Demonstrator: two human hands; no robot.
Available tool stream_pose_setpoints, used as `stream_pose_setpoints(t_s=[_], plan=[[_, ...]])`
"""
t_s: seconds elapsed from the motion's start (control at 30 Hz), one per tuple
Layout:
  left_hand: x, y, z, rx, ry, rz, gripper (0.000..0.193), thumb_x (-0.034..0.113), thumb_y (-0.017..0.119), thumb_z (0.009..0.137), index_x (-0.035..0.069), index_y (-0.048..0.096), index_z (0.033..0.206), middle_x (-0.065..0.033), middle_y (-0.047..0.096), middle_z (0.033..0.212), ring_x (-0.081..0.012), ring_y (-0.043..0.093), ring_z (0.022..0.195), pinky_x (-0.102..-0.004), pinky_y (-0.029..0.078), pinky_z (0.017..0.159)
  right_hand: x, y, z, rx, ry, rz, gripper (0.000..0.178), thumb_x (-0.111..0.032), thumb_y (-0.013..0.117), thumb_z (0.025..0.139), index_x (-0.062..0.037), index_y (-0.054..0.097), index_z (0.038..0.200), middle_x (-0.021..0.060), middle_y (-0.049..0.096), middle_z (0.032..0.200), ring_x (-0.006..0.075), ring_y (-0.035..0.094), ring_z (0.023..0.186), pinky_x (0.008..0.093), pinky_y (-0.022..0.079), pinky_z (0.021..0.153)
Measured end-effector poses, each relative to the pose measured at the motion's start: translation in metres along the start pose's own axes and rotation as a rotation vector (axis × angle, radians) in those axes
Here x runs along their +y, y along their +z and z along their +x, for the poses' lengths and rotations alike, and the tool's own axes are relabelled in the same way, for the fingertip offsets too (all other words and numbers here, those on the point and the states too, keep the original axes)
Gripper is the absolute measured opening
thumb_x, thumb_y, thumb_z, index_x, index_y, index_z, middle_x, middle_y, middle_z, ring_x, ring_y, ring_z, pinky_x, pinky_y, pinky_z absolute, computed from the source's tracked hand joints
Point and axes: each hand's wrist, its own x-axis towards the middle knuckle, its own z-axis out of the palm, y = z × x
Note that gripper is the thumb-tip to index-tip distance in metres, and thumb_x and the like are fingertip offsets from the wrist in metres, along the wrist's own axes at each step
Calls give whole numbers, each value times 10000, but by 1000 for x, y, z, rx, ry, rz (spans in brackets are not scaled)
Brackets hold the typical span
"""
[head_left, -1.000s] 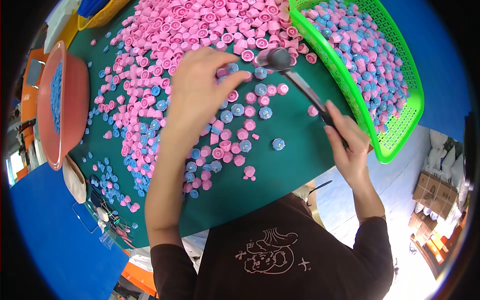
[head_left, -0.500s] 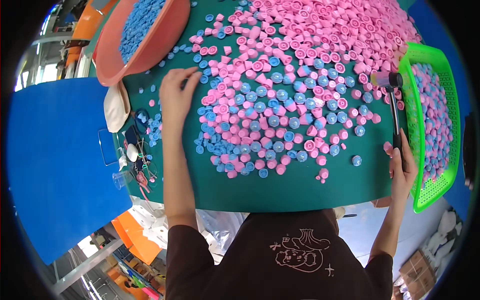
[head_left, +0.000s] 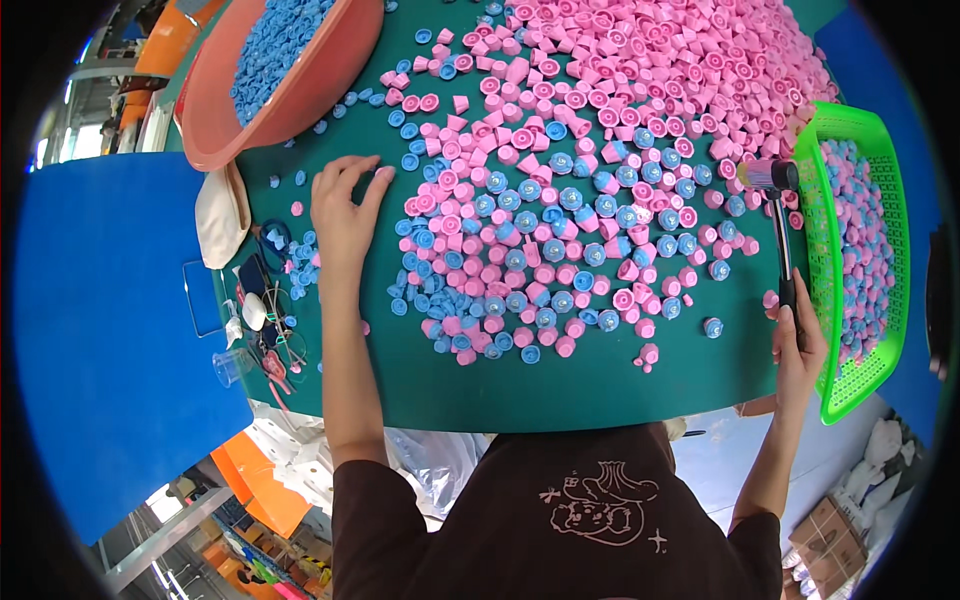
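Note:
My left hand (head_left: 343,208) hovers over the green table at the left edge of the spread pieces. Its thumb and forefinger are apart, with nothing visible between them, beside some small blue caps (head_left: 410,161). In my right hand (head_left: 803,345) is a small mallet (head_left: 784,235), gripped by its black handle, its yellowish and black head pointing away from me. Between my hands lie many small pink cups (head_left: 560,345), some loose and others topped with a blue cap that has a clear, shiny centre (head_left: 713,327).
A large heap of pink cups (head_left: 690,70) covers the far right. An orange-pink basin (head_left: 335,75) of blue caps stands far left. The green basket (head_left: 828,390) at right holds pink-and-blue pieces. Eyeglasses (head_left: 292,350), a clear plastic cup (head_left: 229,368) and a cream pouch (head_left: 220,220) lie left.
My left hand has drawn back slightly to the left, away from the blue caps, and its thumb and forefinger have spread. My right hand still holds the mallet. The whole view has shifted slightly.

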Motion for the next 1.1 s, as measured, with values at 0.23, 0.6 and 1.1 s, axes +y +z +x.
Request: stream_pose_setpoints(t_s=[0.23, 0.6, 1.1], plan=[[28, 13, 32, -4, 192, -66, 164, 136, 770, 741, 56, 675, 848, -77, 636, 872, -238, 568, 791, -340, 451, 715, -6, -8, 5, 7, -56, 5, 434, -160, 562, 971, -60, 499, 1388, -15, 626, 841, -11, 384, 542, 155, 294, 462], [27, 7, -15, -44, 83, -119, 209, 79, 770, 729, 37, 672, 909, -98, 651, 852, -263, 586, 813, -370, 473, 735, -14, -16, -4, -21, -165, -16, 420, -67, 651, 882, -23, 578, 1294, 65, 683, 919, 69, 566, 761, 231, 474, 705], [181, 14, 57, -162, 257, -440, 245, 103, 765, 760, 45, 689, 986, -52, 647, 870, -153, 558, 778, -280, 446, 702, -9, -18, 3, 20, -103, 38, 415, -94, 619, 919, -18, 552, 1322, 55, 670, 984, 88, 587, 835, 240, 477, 782]])
